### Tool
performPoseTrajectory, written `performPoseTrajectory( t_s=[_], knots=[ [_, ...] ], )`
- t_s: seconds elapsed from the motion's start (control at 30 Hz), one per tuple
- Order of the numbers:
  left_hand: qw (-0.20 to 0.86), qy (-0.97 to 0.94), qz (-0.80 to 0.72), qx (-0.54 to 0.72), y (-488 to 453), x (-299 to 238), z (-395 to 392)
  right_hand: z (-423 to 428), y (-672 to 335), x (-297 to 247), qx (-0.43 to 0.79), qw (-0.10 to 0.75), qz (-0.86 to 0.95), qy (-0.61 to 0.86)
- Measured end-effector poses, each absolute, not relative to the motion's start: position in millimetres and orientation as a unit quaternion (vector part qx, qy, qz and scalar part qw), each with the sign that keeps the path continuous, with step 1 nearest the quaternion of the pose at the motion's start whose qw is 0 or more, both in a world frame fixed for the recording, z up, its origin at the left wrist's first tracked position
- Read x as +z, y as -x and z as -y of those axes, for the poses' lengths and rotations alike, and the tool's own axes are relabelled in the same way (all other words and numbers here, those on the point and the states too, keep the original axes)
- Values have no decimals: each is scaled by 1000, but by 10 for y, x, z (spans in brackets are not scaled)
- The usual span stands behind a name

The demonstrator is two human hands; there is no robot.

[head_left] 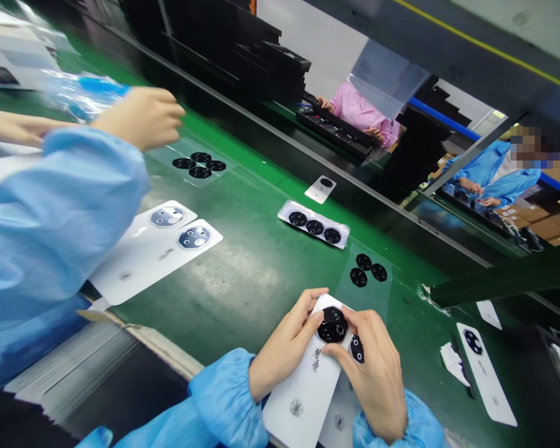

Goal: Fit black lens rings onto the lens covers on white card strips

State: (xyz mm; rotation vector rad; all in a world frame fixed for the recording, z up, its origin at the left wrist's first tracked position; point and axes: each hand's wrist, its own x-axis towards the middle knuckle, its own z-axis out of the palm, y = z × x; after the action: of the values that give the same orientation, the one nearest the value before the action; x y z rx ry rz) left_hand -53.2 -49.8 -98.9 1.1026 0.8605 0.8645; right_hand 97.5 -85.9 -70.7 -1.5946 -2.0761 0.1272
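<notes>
A white phone back panel (303, 379) lies tilted at the table's front edge, with a black camera cover (332, 325) on its upper end. My left hand (287, 348) is closed on the panel's left side, its thumb beside the cover and its fingers by the top edge. Finger and thumb of my right hand (376, 367) pinch round the cover's right side. Whether the cover is fixed cannot be seen. Partly under my right hand is a second white panel (340, 414) with a dark camera area.
A sheet with black covers (364, 261), a strip of three covers (313, 227) and another cover sheet (200, 165) lie beyond. White panels (168, 252) are at left, near a co-worker's hand (142, 118). A green post (494, 277) stands right, near another panel (485, 373).
</notes>
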Motion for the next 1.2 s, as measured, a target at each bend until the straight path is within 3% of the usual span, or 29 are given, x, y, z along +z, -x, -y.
performPoseTrajectory(
  t_s=[0.37, 0.73, 1.2],
  knots=[
    [687, -468, -377, 409, 517, -994, 495, 1080, -992, -824, 78, 355, 721, 590],
    [615, -537, -410, 408, 527, -977, 529, 1147, -948, -897, 102, 349, 703, 611],
    [627, -536, -402, 398, 549, -952, 522, 1160, -912, -918, 106, 367, 681, 625]
  ],
)
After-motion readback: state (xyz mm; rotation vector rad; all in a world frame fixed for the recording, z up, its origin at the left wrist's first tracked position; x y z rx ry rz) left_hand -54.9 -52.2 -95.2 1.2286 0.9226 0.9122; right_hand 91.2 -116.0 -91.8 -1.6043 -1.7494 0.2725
